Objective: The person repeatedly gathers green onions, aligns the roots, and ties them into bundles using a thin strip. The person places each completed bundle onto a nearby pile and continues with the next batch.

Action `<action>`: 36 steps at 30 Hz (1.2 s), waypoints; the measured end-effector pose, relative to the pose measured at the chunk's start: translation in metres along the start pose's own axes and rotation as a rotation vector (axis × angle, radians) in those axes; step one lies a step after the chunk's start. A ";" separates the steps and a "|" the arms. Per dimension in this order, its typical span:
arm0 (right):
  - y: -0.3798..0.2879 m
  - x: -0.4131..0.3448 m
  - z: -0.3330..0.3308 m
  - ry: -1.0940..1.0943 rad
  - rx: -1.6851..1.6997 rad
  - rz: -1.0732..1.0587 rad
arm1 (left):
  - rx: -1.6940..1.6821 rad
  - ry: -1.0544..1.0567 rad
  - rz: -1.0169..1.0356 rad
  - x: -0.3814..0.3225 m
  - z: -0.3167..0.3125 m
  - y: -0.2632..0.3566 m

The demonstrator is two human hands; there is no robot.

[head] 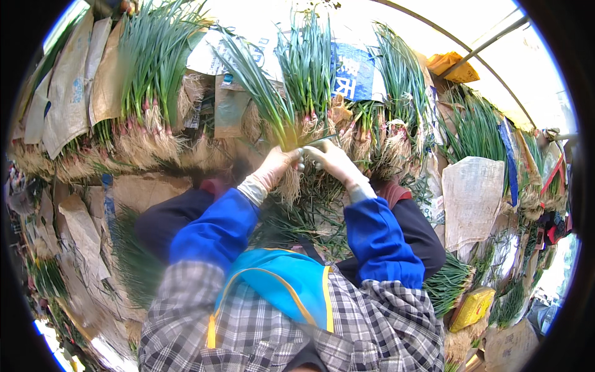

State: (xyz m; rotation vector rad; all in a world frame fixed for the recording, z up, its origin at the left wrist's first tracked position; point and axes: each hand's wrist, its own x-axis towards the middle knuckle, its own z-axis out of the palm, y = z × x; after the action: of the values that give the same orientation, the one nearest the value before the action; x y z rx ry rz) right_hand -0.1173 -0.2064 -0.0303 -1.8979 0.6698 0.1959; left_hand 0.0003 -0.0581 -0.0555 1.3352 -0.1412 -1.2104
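Note:
My left hand [275, 168], in a pale glove, is closed around the lower stems of a bunch of long green allium plants [266, 93]. Their leaves fan up to the left and their pale roots [289, 186] hang below the hand. My right hand [332, 160], gloved too, meets it on the right, with a thin green leaf [323, 139] between its thumb and fingers. Just beyond my hands stands an upright bunch of the same plants [307, 69] with pinkish stem bases.
More allium bunches [155, 69] line the far side, between woven sacks [67, 88]. Loose green leaves [311, 218] lie between my legs. At the right are a beige sack piece [473, 200], a lying bunch [448, 283] and a yellow packet [473, 308]. A metal pole [483, 49] crosses the upper right.

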 end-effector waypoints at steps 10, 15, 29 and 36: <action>0.012 0.022 0.013 -0.126 -0.335 -0.081 | -0.641 -0.452 0.177 -0.042 -0.012 0.041; -0.012 0.063 -0.001 0.545 -0.495 -0.169 | -0.611 -0.229 0.045 -0.016 -0.013 0.036; -0.044 -0.027 -0.006 0.367 -0.591 -0.431 | -0.296 -0.002 0.063 0.006 0.038 0.027; -0.033 -0.016 -0.014 0.090 0.238 -0.185 | -0.409 0.015 0.067 -0.018 0.018 -0.007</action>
State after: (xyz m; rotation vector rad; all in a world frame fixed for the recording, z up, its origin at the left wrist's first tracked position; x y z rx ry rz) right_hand -0.1159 -0.2039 0.0089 -1.7342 0.5473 -0.0849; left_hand -0.0243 -0.0552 -0.0452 0.9742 0.0701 -1.1017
